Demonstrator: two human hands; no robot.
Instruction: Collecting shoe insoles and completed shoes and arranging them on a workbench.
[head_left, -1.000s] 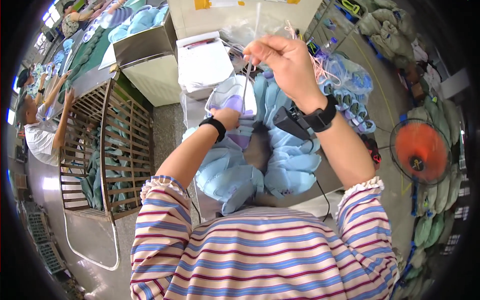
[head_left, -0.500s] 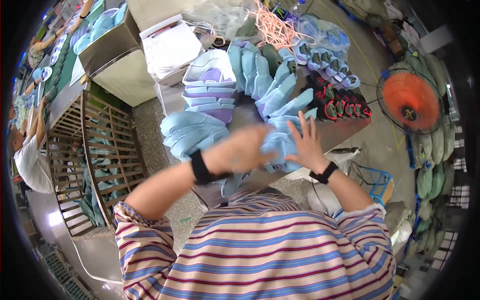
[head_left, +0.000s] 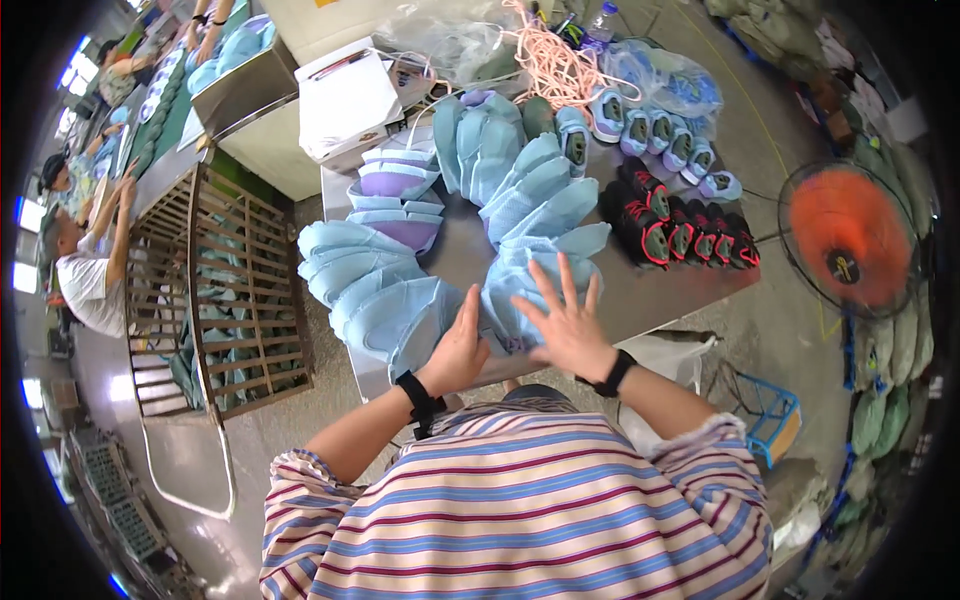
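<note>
Light blue mesh shoe uppers lie fanned out in overlapping rows on a metal table. At the near end of the left row, my left hand rests on edge against the last upper, fingers stretched out and held together. My right hand lies with fingers spread on the nearest upper of the right row. More uppers continue away from it in a curve. Behind the left row are pieces with purple lining. Neither hand is gripping anything that shows.
Black-and-red shoes and blue-and-white shoes stand in groups at the table's right. Beyond are pink cord, a bottle and papers. A slatted cart stands left, an orange fan right. Other people work far left.
My left hand has come back from over the right row to the left row's near end. My right hand has shifted nearer and left, still spread. The whole view has shifted slightly.
</note>
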